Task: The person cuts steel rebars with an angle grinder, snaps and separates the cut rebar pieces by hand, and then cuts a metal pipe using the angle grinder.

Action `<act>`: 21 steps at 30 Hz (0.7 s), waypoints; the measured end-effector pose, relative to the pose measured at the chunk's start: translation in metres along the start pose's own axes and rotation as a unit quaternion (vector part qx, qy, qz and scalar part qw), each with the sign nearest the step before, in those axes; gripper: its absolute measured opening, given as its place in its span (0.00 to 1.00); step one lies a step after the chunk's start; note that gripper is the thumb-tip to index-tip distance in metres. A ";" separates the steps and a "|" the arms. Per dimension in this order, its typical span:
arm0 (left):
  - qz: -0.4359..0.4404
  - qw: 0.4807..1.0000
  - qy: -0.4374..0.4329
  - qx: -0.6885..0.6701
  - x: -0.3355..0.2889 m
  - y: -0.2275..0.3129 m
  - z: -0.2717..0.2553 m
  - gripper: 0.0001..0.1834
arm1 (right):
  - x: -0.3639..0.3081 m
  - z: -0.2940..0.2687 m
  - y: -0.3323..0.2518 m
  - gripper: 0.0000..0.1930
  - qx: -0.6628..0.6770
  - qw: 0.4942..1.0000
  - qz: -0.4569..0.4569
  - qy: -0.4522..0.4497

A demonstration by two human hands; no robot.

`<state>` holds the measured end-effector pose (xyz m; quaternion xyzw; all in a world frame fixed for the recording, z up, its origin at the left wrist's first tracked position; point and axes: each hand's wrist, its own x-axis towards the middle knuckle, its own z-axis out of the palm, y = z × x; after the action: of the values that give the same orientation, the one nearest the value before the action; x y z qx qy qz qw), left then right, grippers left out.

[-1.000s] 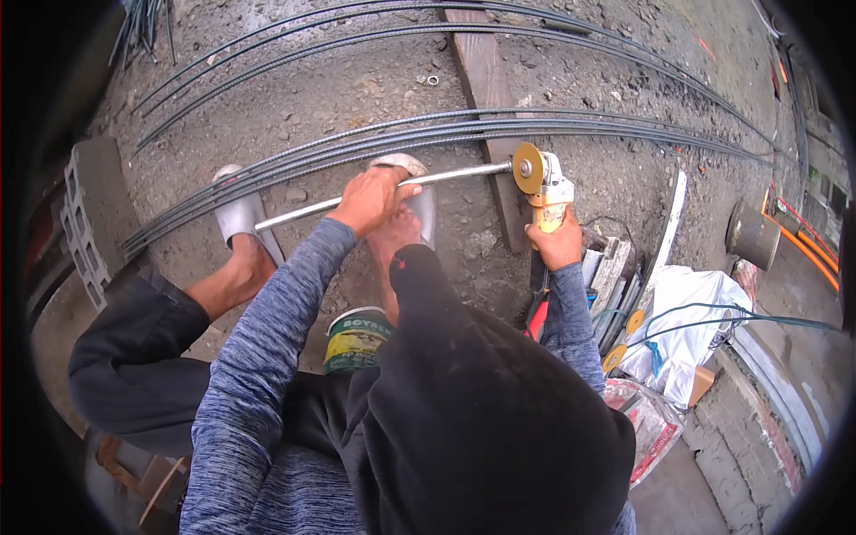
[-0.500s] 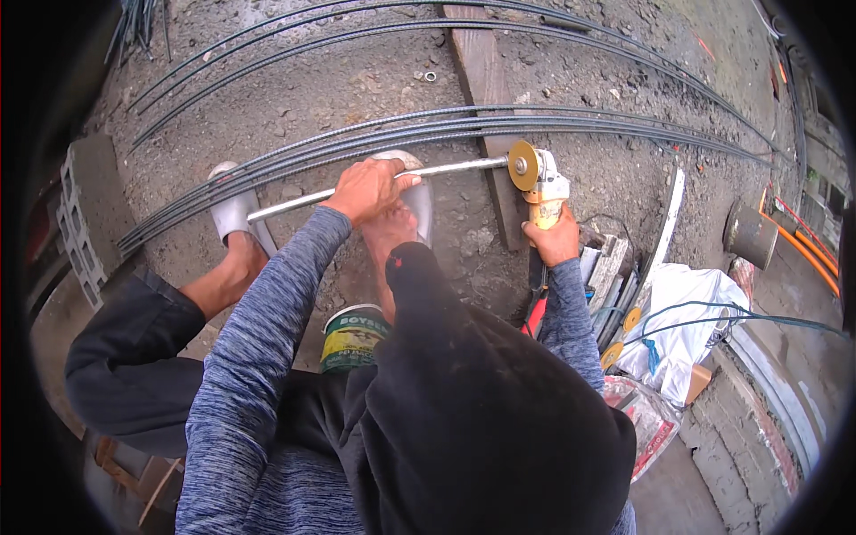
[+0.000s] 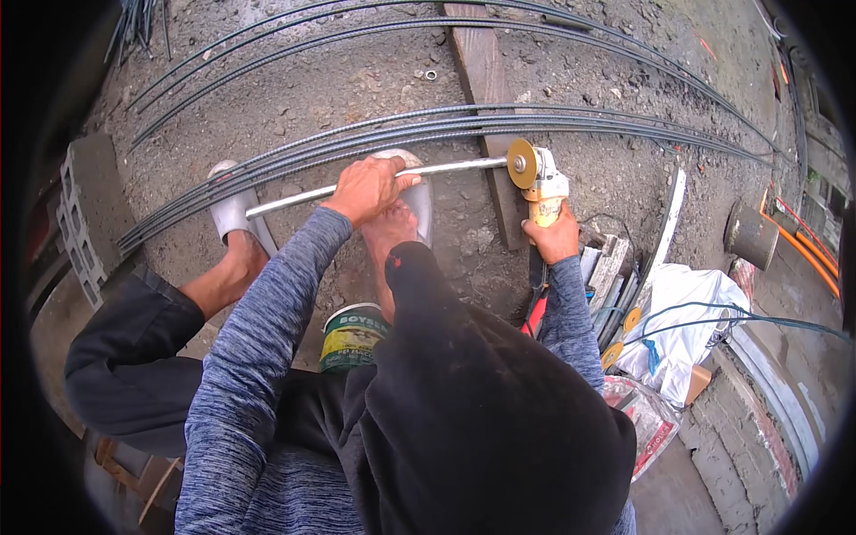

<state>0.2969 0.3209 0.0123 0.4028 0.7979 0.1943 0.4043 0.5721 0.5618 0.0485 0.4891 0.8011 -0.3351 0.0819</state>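
My left hand is closed around a thin silvery metal tube, which lies crosswise over my sandalled feet. In my right hand is a yellow angle grinder, gripped by its body. Its gold-coloured disc stands at the right end of the tube; whether the two touch, I cannot tell. Just beyond the tube runs a bundle of ribbed steel bars, passing over a wooden plank. My left sandal is partly under these bars.
A hollow concrete block sits at the left. Between my legs stands a green and yellow bucket. To the right lie metal offcuts, loose gold discs, a white sack and a cable. More bars curve across the far ground.
Almost nothing differs. The tube and the grinder disc have shifted very slightly to the left, with both hands keeping their grips.
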 end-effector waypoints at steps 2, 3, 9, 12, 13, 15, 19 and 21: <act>0.001 1.000 0.003 0.002 -0.001 -0.001 0.000 0.30 | 0.000 0.000 -0.004 0.27 0.004 1.000 0.003 -0.003; 0.001 1.000 0.003 0.002 -0.002 0.000 -0.001 0.30 | -0.001 -0.002 -0.007 0.27 0.006 1.000 0.008 -0.003; -0.004 1.000 -0.004 0.014 0.001 0.004 -0.002 0.30 | 0.003 0.002 0.006 0.29 -0.002 1.000 0.007 0.000; 0.000 1.000 -0.001 0.012 0.000 0.001 -0.001 0.30 | 0.005 0.004 0.009 0.29 -0.012 1.000 0.003 -0.004; 0.004 1.000 -0.001 0.007 -0.001 0.000 -0.002 0.31 | 0.005 0.004 0.009 0.29 -0.012 1.000 0.003 -0.004; 0.002 1.000 -0.010 -0.001 0.000 0.000 -0.003 0.31 | 0.004 0.004 0.008 0.28 -0.011 1.000 0.004 0.000; 0.010 0.999 -0.018 -0.033 0.003 -0.005 -0.004 0.33 | 0.004 0.003 0.004 0.29 0.001 1.000 0.002 -0.005; 0.015 0.999 -0.034 -0.037 0.006 -0.006 -0.005 0.33 | 0.005 0.002 0.005 0.29 -0.016 1.000 -0.005 0.000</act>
<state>0.2873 0.3218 0.0086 0.4058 0.7699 0.2158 0.4427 0.5728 0.5656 0.0422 0.4838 0.8086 -0.3230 0.0878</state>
